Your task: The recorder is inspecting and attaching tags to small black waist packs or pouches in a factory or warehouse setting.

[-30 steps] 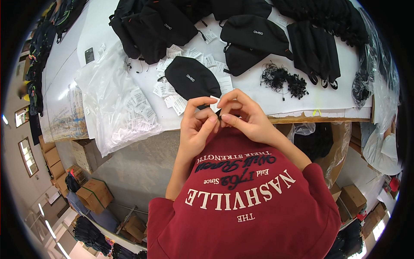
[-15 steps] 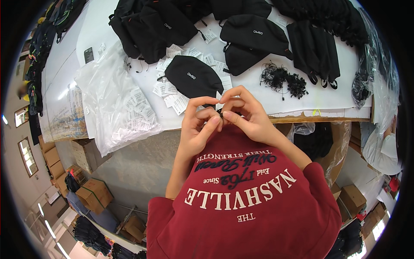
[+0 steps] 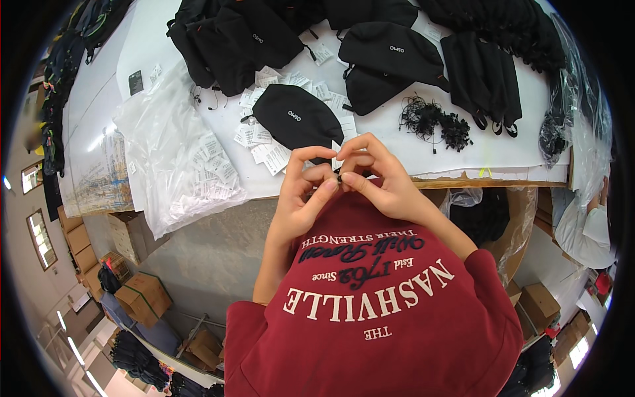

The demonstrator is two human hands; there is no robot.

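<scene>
My left hand (image 3: 306,192) and my right hand (image 3: 377,178) meet at the table's near edge, fingertips almost touching. Between them both pinch a small black tag string (image 3: 339,176), mostly hidden by the fingers. A white paper tag (image 3: 336,149) stands up between the index fingers. Just beyond, a black fabric pouch (image 3: 291,114) lies flat, its near end reaching behind my left fingers. Under and around the pouch is a spread of loose white tags (image 3: 271,157). To the right lies a tangled heap of black tag strings (image 3: 423,119).
More black pouches (image 3: 390,59) are piled along the far side, with others stacked at the right (image 3: 486,79). A clear plastic bag (image 3: 172,152) with white tags lies at the left, near a dark phone-like object (image 3: 135,83). Cardboard boxes (image 3: 142,298) stand on the floor.
Almost nothing differs. My fingers have shifted very slightly around the black string and the white tag; the pouch and the other things stay put.
</scene>
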